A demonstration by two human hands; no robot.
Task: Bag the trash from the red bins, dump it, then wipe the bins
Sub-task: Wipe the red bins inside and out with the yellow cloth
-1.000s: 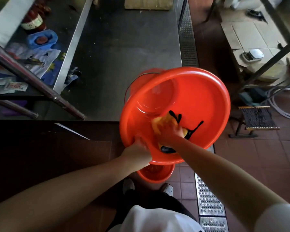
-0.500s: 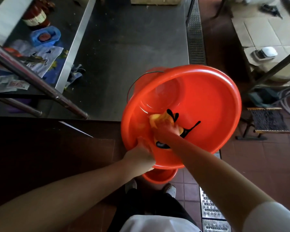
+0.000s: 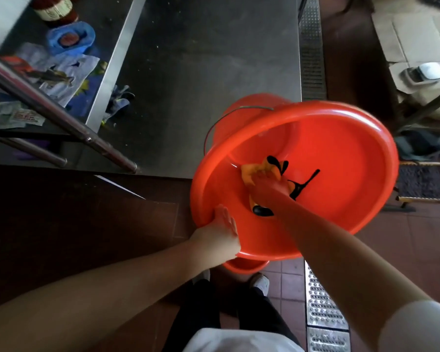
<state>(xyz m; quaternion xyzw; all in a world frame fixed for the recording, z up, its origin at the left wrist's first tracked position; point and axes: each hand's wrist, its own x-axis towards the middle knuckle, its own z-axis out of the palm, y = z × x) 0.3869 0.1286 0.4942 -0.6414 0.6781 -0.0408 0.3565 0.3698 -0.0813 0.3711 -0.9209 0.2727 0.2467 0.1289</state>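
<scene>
I hold a wide red basin [image 3: 341, 158] tilted up in front of me, its open side facing me, above the tiled floor [image 3: 417, 250] and just off the near edge of the steel surface [image 3: 201, 72]. My left hand [image 3: 220, 235] grips the basin's lower left rim, fingers [image 3: 225, 219] curled over the lip. My right hand [image 3: 269, 186] is inside the basin, pressing a yellow cloth with black markings [image 3: 252, 171] against the bottom; the cloth is bunched under my palm, and my fingers are folded down onto it, holding it.

Behind the basin, partly hidden by it, sits a red bucket [image 3: 244, 110] with a thin wire handle [image 3: 229, 115]; whether it stands on the surface or beyond its edge I cannot tell. Below the basin, near my feet, the rim of another red bin [image 3: 247, 266] shows. My white shoes [image 3: 261, 282] stand on the floor beside a metal drain grate [image 3: 320, 306].

On the surface lies a crumpled grey glove [image 3: 120, 97]. To its left, a lower shelf [image 3: 99, 16] holds a blue wrapper [image 3: 87, 34], printed papers [image 3: 61, 74] and a labelled jar [image 3: 56, 7]. Two steel bars [image 3: 61, 118] cross in front of it. Far right, flattened cardboard [image 3: 404, 34] and a small white object [image 3: 427, 72] lie on the floor, with a woven stool [image 3: 427, 184] nearer.
</scene>
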